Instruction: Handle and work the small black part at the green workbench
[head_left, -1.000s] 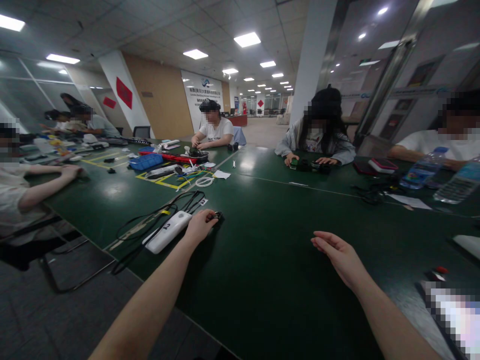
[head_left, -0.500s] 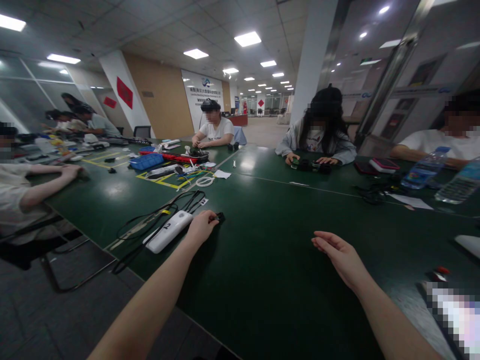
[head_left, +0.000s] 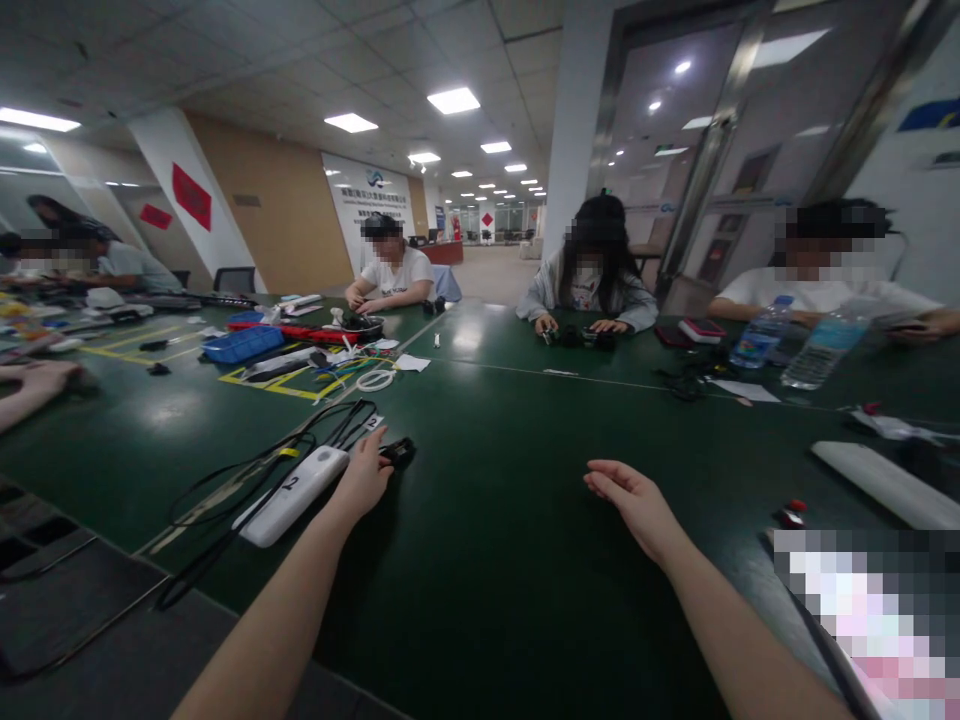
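At the left of the middle, my left hand (head_left: 364,476) is over the table beside a small black object (head_left: 398,452). Its fingers are apart, with the tips touching or just beside that object; its kind is too blurred to tell. Close by the left wrist lies a white power bank (head_left: 291,496) marked "2", with black cables (head_left: 247,470) looped around it and a paper tag (head_left: 373,423) also marked "2". My right hand (head_left: 626,500) is at the right of the middle, on its side over the green tabletop. Its fingers are curled together against the thumb, and nothing shows between them.
The green table (head_left: 487,560) carries a blue basket (head_left: 244,344), a coil of white cable (head_left: 376,381) and water bottles (head_left: 821,345). A pixelated screen (head_left: 862,620) and a white bar-shaped object (head_left: 885,485) are at my right. Several people sit around the table.
The view has turned right, so the scene shifts left. My left hand's fingers have spread from a pinch on the small black object, which shows more fully. My right hand keeps its pose.
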